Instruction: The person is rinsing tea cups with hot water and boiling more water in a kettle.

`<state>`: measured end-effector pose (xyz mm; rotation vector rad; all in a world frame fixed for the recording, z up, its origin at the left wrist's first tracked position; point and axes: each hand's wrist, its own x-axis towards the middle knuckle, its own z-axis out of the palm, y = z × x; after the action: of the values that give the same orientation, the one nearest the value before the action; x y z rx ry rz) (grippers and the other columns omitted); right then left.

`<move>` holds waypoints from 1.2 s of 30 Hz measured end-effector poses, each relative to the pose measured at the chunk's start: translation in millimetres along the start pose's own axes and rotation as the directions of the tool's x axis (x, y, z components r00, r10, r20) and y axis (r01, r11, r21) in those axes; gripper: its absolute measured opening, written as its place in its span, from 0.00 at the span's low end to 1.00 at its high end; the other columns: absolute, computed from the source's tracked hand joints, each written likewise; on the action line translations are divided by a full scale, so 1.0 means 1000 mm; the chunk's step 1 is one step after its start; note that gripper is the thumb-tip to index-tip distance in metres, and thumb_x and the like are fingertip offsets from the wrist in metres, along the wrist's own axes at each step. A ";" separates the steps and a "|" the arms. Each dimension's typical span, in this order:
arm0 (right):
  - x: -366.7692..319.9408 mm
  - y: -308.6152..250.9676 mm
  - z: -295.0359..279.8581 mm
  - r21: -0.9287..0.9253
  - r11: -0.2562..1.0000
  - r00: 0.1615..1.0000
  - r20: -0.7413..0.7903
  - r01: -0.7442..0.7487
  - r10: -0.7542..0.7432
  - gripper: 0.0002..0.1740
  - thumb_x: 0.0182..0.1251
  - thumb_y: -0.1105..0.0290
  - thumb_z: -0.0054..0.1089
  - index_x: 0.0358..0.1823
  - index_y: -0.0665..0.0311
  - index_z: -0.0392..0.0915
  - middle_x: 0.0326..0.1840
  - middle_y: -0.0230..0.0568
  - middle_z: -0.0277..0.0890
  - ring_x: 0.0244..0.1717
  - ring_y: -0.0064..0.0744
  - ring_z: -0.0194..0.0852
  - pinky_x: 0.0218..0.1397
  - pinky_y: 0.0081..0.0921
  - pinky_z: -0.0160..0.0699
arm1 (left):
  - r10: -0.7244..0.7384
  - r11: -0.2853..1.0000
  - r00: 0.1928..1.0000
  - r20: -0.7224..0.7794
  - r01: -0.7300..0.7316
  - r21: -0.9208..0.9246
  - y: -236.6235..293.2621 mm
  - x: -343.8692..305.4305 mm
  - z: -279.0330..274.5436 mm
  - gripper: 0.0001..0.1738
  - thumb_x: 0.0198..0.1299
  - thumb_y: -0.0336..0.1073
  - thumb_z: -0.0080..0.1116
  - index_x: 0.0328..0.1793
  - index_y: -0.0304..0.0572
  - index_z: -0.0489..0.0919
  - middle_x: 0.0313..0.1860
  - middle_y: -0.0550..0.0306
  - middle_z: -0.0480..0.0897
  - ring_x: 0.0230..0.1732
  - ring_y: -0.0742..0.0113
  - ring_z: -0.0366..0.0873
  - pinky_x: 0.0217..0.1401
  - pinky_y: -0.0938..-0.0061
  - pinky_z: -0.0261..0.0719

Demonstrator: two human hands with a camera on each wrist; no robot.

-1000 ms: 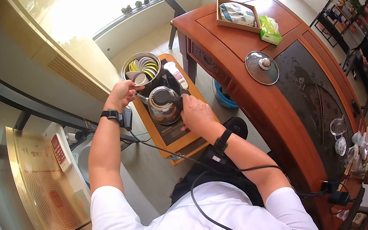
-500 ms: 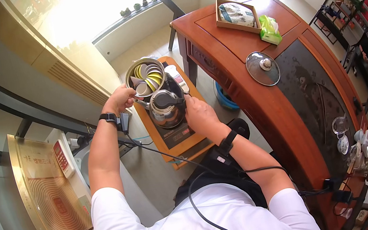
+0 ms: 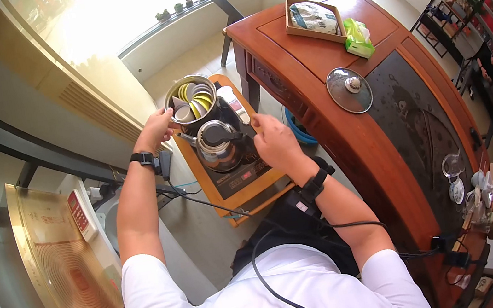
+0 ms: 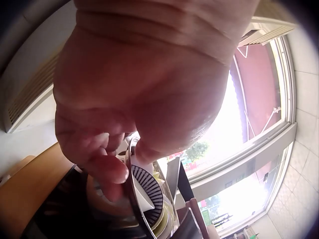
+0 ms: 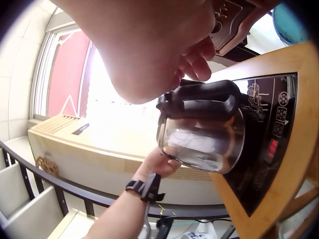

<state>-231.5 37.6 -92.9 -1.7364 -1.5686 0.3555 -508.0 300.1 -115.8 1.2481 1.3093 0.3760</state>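
Note:
My left hand (image 3: 156, 128) pinches the near-left rim of a steel pot (image 3: 190, 78), thumb inside and fingers outside. Several cups and saucers (image 3: 203, 104), yellow-green and grey, lie packed in the pot. A striped dish (image 4: 149, 191) shows inside the rim in the left wrist view. Just in front of the pot, a glass kettle (image 5: 199, 144) with a black lid and handle (image 5: 209, 102) stands on a black electric hob (image 3: 234, 181). My right hand (image 3: 278, 143) hovers beside the handle, fingers loosely curled and holding nothing.
A wooden stand (image 3: 199, 180) carries the hob; a white object (image 3: 233, 105) lies beside the pot. To the right, a wooden tea table (image 3: 285, 71) holds a glass lid (image 3: 350, 91). A blue bin (image 3: 300, 130) sits below. Black cables (image 3: 269, 217) cross my lap.
My right hand has let go of the kettle handle and drawn away to the right. My left hand has moved left along the pot's rim, and the pot has shifted slightly nearer the kettle.

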 end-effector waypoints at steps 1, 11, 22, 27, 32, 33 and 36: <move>0.011 -0.002 -0.009 0.068 0.997 0.999 -0.035 -0.028 0.031 0.25 0.75 0.74 0.57 0.72 0.70 0.75 0.57 0.59 0.86 0.59 0.62 0.85 0.64 0.50 0.84 | 0.052 0.999 0.993 -0.110 -0.051 0.011 -0.007 0.003 -0.001 0.19 0.83 0.42 0.56 0.71 0.39 0.78 0.41 0.53 0.89 0.23 0.78 0.73 0.23 0.78 0.72; 0.051 -0.048 0.010 0.075 0.992 0.972 0.204 0.101 -0.115 0.29 0.73 0.82 0.50 0.76 0.74 0.72 0.59 0.58 0.87 0.62 0.61 0.85 0.69 0.49 0.80 | 0.576 0.790 0.817 -0.026 -0.548 0.275 0.051 -0.096 0.048 0.22 0.76 0.46 0.70 0.56 0.29 0.90 0.38 0.53 0.91 0.38 0.67 0.86 0.43 0.68 0.83; 0.014 -0.018 -0.032 0.201 0.979 0.999 -0.051 0.025 -0.015 0.21 0.75 0.81 0.52 0.66 0.74 0.80 0.56 0.59 0.89 0.61 0.60 0.86 0.68 0.46 0.83 | 0.766 0.184 0.574 0.291 -0.628 0.756 0.085 -0.086 0.046 0.12 0.70 0.33 0.70 0.56 0.35 0.91 0.47 0.47 0.89 0.55 0.48 0.84 0.62 0.58 0.82; -0.054 0.032 -0.054 0.134 0.986 0.995 0.028 -0.100 0.097 0.18 0.79 0.77 0.52 0.65 0.73 0.81 0.55 0.55 0.90 0.59 0.57 0.89 0.66 0.44 0.85 | 0.899 0.103 0.404 0.170 -0.572 0.814 0.075 -0.047 0.056 0.10 0.74 0.33 0.66 0.57 0.43 0.91 0.49 0.50 0.87 0.53 0.46 0.86 0.59 0.56 0.85; -0.093 0.045 -0.063 0.132 0.977 0.983 0.095 -0.168 0.156 0.17 0.79 0.77 0.54 0.64 0.70 0.82 0.54 0.54 0.90 0.58 0.54 0.89 0.64 0.42 0.86 | 0.934 0.173 0.354 0.047 -0.564 0.807 0.068 -0.019 0.066 0.10 0.75 0.34 0.66 0.57 0.41 0.91 0.50 0.50 0.88 0.50 0.50 0.89 0.54 0.60 0.87; -0.099 0.047 -0.064 0.133 0.976 0.982 0.099 -0.172 0.160 0.17 0.79 0.77 0.54 0.64 0.70 0.83 0.54 0.54 0.90 0.58 0.53 0.89 0.64 0.42 0.86 | 0.932 0.167 0.359 0.058 -0.565 0.808 0.070 -0.019 0.066 0.11 0.76 0.33 0.64 0.58 0.41 0.91 0.50 0.50 0.89 0.51 0.48 0.88 0.56 0.60 0.87; -0.110 0.046 -0.072 0.149 0.966 0.972 0.133 -0.210 0.191 0.17 0.79 0.77 0.55 0.64 0.71 0.83 0.55 0.54 0.90 0.58 0.53 0.90 0.64 0.41 0.86 | 0.930 0.166 0.361 0.073 -0.588 0.792 0.070 -0.017 0.065 0.12 0.76 0.32 0.63 0.58 0.38 0.90 0.52 0.49 0.89 0.53 0.46 0.88 0.58 0.59 0.86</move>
<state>-174.2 -88.6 -106.2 -1.7777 -1.4035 0.6789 -428.6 281.6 -63.5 2.7325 1.0202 1.0367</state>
